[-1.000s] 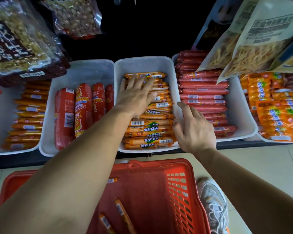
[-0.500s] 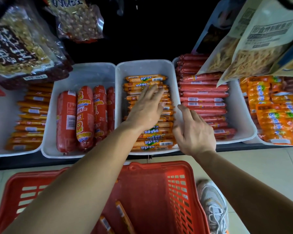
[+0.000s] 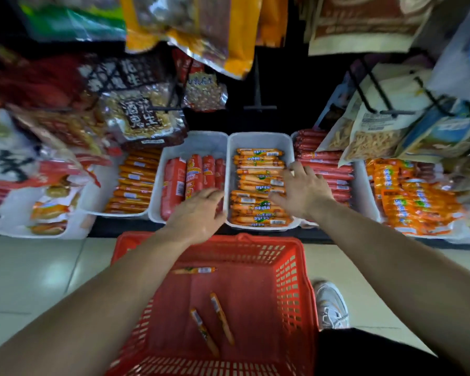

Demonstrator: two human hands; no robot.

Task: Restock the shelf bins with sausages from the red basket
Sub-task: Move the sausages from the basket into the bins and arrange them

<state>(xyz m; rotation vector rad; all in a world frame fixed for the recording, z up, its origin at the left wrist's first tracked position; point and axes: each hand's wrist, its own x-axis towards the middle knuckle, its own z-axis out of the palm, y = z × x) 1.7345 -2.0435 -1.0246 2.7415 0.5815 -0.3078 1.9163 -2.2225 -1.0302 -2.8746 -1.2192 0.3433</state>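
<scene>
Levelling orange sausages (image 3: 258,183) beneath spread fingers of my right hand (image 3: 303,194), left hand (image 3: 198,213) slack, empty, I'd press evenly.

White bins (image 3: 259,137) line the dark shelf (image 3: 120,230); nearer, a red basket (image 3: 296,270) stands on the tiled floor (image 3: 38,267).

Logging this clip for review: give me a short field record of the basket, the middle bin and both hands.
basket: red, on the floor, three thin sausages inside
middle bin: white, packed with orange sausages
left hand: open, at that bin's near left corner, holds nothing
right hand: open, fingers spread on the orange sausages
</scene>
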